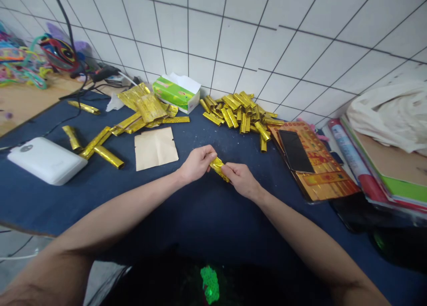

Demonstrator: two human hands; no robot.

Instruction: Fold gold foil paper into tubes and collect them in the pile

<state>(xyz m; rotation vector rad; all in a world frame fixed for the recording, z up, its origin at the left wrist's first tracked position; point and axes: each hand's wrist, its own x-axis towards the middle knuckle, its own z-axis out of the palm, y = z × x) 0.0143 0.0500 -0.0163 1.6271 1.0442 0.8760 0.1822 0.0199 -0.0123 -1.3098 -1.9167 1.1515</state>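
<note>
While pinched shut: both grips on gold roll (219, 167).

A foil roll (219, 167) sits between the fingers of the left hand (196, 163) and the right hand (240, 179), above the table (200, 217). Behind the fingers lies a heap of rolls (240, 112) near the wall. Left of the fingers lies a paper sheet (155, 147), with loose foil sheets (143, 106) and a tissue box (176, 92) behind it. Farther left rests a power bank (46, 160). Right of the fingers a phone (295, 151) lies on a paper stack (320, 172).
</note>
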